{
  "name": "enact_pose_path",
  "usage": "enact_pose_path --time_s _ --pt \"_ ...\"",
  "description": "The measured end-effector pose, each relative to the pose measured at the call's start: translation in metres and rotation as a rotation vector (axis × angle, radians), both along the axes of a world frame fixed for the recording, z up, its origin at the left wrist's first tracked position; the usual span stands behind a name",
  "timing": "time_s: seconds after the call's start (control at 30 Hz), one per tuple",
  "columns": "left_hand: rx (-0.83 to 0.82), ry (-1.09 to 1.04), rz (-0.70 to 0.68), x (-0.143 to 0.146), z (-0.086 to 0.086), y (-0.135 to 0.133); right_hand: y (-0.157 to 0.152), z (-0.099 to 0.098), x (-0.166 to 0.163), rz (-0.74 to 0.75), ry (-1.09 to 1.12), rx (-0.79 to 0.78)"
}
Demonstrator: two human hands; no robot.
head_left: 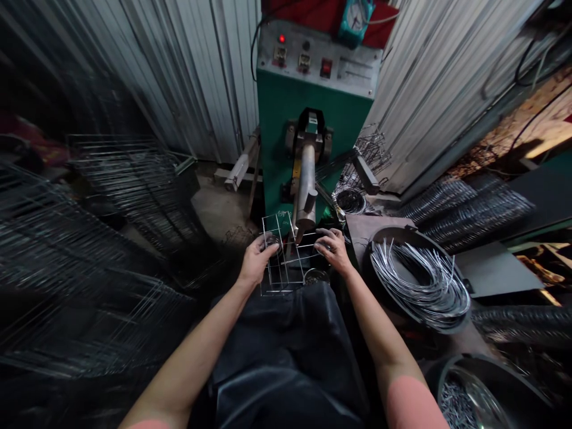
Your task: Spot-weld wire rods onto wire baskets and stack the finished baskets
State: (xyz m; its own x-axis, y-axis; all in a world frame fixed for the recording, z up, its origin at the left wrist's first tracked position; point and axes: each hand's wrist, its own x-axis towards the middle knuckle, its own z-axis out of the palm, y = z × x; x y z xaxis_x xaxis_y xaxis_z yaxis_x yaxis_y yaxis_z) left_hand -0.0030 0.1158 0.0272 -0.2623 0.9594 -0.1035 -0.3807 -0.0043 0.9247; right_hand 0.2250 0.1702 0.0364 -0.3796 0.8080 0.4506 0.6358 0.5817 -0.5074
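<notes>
My left hand (257, 261) is closed on the left side of a small wire frame (284, 261), a grid of thin metal rods. The frame is tilted in front of the metal arm (307, 193) of a green spot-welding machine (277, 107), close to the arm's lower tip. To the right of that tip, my right hand (334, 250) pinches the end of a thin wire piece (306, 245). This wire reaches left to the frame; whether the two are joined I cannot tell.
A round tub (373, 262) of curved wires (420, 280) stands at the right, above a bucket (442, 372) of small metal pieces. Stacked wire racks (129, 185) crowd the left. A dark apron (286, 357) covers my lap. Two bars (243, 167) flank the machine.
</notes>
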Motion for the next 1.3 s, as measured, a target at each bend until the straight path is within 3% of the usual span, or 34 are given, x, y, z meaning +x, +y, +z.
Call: enact_pose_path --time_s 0.33,0.9,1.0,1.13,1.3 --pt "-0.022 -0.040 0.008 -0.001 0.003 0.008 0.013 0.003 0.000 0.025 -0.027 -0.011" --pt "-0.074 -0.016 -0.035 -0.004 0.002 0.014 0.010 0.007 -0.003 -0.028 -0.031 -0.021" --pt "-0.065 -0.032 -0.057 -0.006 0.002 0.005 -0.004 0.011 -0.004 -0.042 -0.041 0.021" --pt "-0.041 -0.082 -0.133 -0.015 0.000 -0.027 -0.045 0.021 -0.011 -0.008 -0.119 0.101" --pt "-0.020 -0.113 -0.135 -0.031 0.008 -0.071 -0.098 0.054 -0.028 0.013 -0.262 0.231"
